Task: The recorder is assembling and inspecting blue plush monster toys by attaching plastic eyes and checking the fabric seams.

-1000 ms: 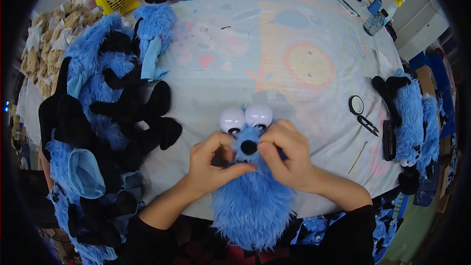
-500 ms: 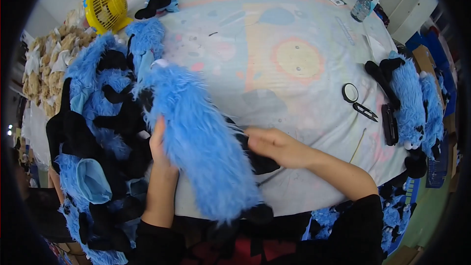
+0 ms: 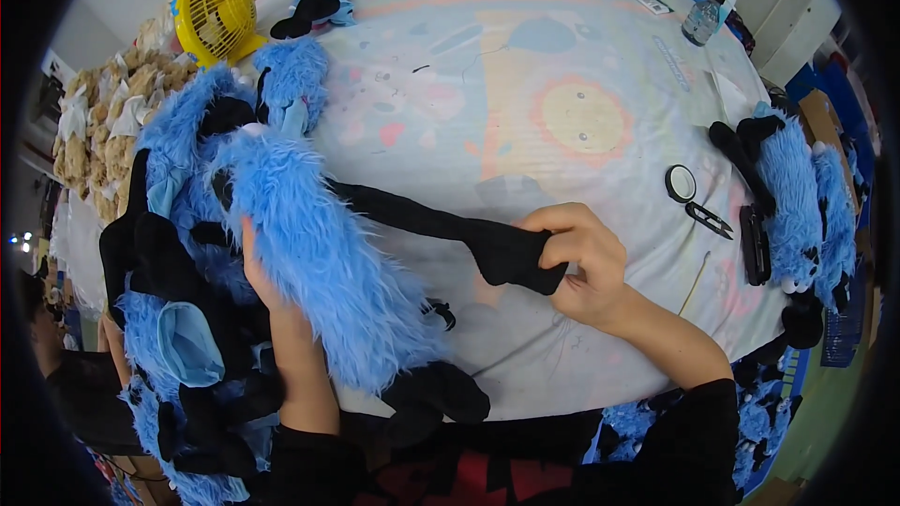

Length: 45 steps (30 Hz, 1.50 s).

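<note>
A furry blue plush toy (image 3: 328, 262) with black limbs lies slantwise across the near left of the table. My left hand (image 3: 264, 272) is closed around its left side, the fingers partly hidden by the fur. My right hand (image 3: 591, 267) pinches the end of one long black plush limb (image 3: 422, 215), which stretches out nearly straight from the toy's right side. Two black feet (image 3: 441, 394) hang at the toy's lower end near the table edge. A small black tuft or loop shows by its lower right side.
More blue plush toys (image 3: 192, 178) pile up at left, one with an open pale-blue lining. A yellow fan (image 3: 217, 19) stands behind them. At right lie a tape roll (image 3: 681, 184), thread snips (image 3: 710, 219), a black case (image 3: 755, 245) and further blue toys (image 3: 787, 192). A bottle (image 3: 700, 21) stands far right.
My right hand has moved right and slightly up, drawing the black limb out straight. The toy and my left hand have shifted left.
</note>
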Tool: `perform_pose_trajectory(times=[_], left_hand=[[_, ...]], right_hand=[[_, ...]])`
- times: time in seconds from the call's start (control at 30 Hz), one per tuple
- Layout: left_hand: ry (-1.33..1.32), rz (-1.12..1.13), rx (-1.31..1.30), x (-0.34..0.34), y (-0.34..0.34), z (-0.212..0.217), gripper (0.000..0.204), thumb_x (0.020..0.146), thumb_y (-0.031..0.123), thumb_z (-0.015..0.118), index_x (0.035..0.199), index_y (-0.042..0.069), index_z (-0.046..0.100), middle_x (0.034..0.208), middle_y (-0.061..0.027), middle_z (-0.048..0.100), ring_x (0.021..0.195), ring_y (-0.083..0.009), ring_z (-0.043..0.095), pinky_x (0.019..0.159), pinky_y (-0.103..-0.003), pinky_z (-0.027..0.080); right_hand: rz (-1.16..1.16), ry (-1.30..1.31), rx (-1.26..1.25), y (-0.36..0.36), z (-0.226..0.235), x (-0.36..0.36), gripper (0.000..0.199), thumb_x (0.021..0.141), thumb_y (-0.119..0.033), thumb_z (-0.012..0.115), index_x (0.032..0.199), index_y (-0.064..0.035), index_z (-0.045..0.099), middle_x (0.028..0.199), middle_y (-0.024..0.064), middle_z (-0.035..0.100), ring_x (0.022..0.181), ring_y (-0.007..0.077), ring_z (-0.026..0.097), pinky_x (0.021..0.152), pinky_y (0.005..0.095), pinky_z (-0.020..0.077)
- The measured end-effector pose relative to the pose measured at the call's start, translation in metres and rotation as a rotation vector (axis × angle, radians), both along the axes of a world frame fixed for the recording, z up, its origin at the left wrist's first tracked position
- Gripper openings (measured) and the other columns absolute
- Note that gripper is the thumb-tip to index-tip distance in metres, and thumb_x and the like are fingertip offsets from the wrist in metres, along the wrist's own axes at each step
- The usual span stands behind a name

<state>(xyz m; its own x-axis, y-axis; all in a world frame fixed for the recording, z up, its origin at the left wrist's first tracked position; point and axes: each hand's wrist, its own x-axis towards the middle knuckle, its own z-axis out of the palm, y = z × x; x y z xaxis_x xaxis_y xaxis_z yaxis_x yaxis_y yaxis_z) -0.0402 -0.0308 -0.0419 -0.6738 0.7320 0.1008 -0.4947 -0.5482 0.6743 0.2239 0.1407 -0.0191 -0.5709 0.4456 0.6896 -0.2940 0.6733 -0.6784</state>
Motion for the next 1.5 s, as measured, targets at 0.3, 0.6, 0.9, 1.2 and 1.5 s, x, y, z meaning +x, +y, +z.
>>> perform_pose_trajectory(times=[0.3,0.6,0.9,1.2,1.5], left_hand=[[0.235,-0.137,-0.329,0.048,0.025,0.025,0.051,0.087,0.026,0.054,0.129,0.003,0.039,0.121,-0.0162,0.050,0.105,-0.0253,0.051,0.095,-0.037,0.036],[0.068,-0.411,0.002,0.101,0.045,0.038,0.052,0.086,0.018,0.051,0.133,0.003,0.034,0.123,-0.0174,0.046,0.110,-0.0252,0.045,0.096,-0.033,0.031],[0.837,-0.302,-0.320,0.083,0.018,0.020,0.019,0.085,0.012,0.050,0.097,0.000,0.058,0.084,-0.0087,0.057,0.071,-0.0160,0.050,0.068,-0.023,0.039],[0.942,-0.394,-0.449,0.080,0.023,0.041,0.010,0.084,0.005,0.054,0.079,-0.001,0.060,0.074,-0.0047,0.057,0.062,-0.0120,0.048,0.062,-0.020,0.038],[0.253,-0.353,-0.479,0.080,0.031,0.031,0.018,0.089,0.010,0.050,0.100,-0.001,0.058,0.090,-0.0086,0.062,0.078,-0.0124,0.058,0.076,-0.021,0.045]], right_hand=[[0.201,-0.214,0.015,0.023,-0.005,-0.006,0.017,0.069,-0.003,0.060,0.085,-0.0040,0.055,0.116,0.0133,0.051,0.109,0.0304,0.047,0.091,0.0354,0.0386],[0.163,-0.327,-0.599,-0.005,-0.001,-0.017,0.044,0.081,-0.010,0.057,0.120,-0.0002,0.040,0.115,0.0150,0.050,0.105,0.0254,0.048,0.091,0.0334,0.0374],[0.010,-0.150,-0.734,-0.002,-0.010,-0.016,0.048,0.085,-0.010,0.054,0.127,0.0000,0.032,0.112,0.0146,0.049,0.095,0.0179,0.050,0.087,0.0286,0.0394],[-0.016,-0.143,-0.604,0.011,-0.006,-0.017,0.044,0.087,-0.010,0.051,0.125,0.0010,0.032,0.111,0.0140,0.050,0.092,0.0176,0.051,0.084,0.0281,0.0404],[-0.339,-0.204,0.233,0.023,-0.004,-0.011,0.045,0.080,-0.014,0.059,0.119,0.0005,0.042,0.110,0.0150,0.050,0.089,0.0239,0.051,0.082,0.0279,0.0406]])
